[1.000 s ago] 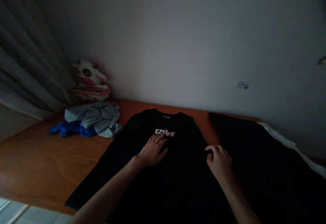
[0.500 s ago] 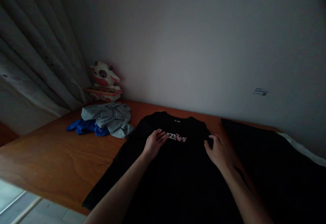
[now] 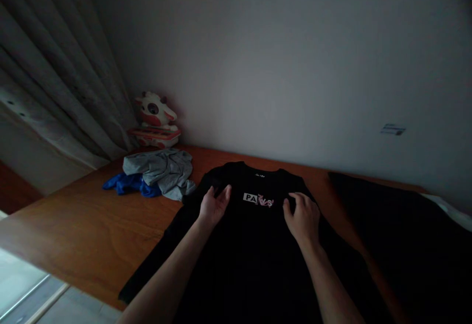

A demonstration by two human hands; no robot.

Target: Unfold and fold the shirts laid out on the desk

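A black long-sleeved shirt (image 3: pixel 254 245) lies spread on the wooden table, its collar toward the wall. White and pink lettering crosses its chest. My left hand (image 3: pixel 214 207) is over the left side of the chest, fingers apart and palm turned inward, holding nothing. On the other side of the lettering, my right hand (image 3: pixel 303 216) hovers at the chest with fingers curved and the thumb apart, also holding nothing. Whether either hand touches the cloth is hard to tell in the dim light.
A crumpled grey garment (image 3: pixel 162 169) and a blue one (image 3: pixel 129 185) lie on the wooden table (image 3: pixel 110 235) at left. Behind them stands a cow-shaped toy keyboard (image 3: pixel 157 120). Another black garment (image 3: pixel 398 225) lies at right. A curtain (image 3: pixel 62 63) hangs at left; the wall (image 3: pixel 265 68) rises behind.
My left hand has moved left, off the lettering, and its fingers have spread. My right hand has moved inward, closer to the lettering. The view has shifted slightly.
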